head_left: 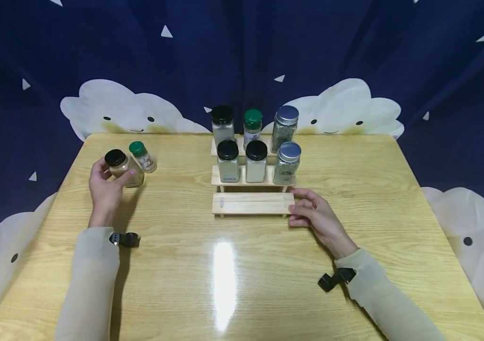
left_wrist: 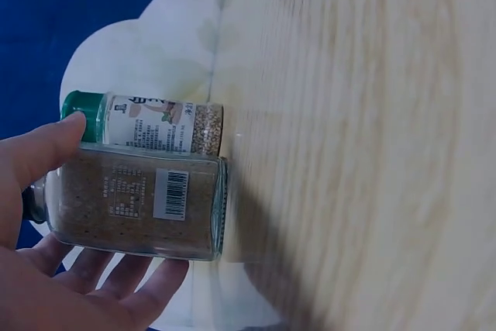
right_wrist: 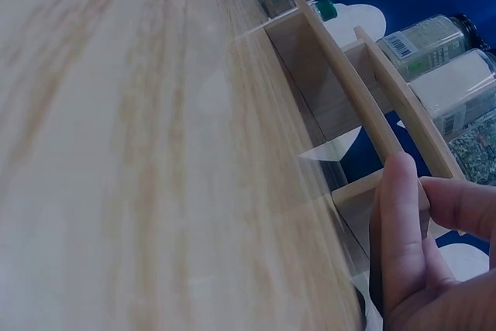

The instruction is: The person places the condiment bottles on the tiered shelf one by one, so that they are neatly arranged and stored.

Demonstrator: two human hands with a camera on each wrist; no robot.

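Note:
My left hand (head_left: 106, 188) grips a square glass jar (head_left: 134, 174) with a black lid and brown powder inside, at the table's far left. In the left wrist view, its thumb lies along one side of this jar (left_wrist: 139, 199) and the fingers along the other; a barcode label faces the camera. Close beside it is a small round shaker (head_left: 146, 162) with a green cap and pale grains. My right hand (head_left: 316, 219) pinches the right end of the lowest step of a three-step wooden rack (head_left: 252, 204), its thumb on the front edge.
The rack's middle step holds two black-lidded jars (head_left: 256, 166) and a silver-lidded jar (head_left: 286, 168) of dried herbs. On the top step stand a black-lidded jar (head_left: 222, 128), a green-capped shaker (head_left: 252, 130) and another silver-lidded jar (head_left: 284, 130). A dark blue curtain (head_left: 242, 57) hangs behind the table.

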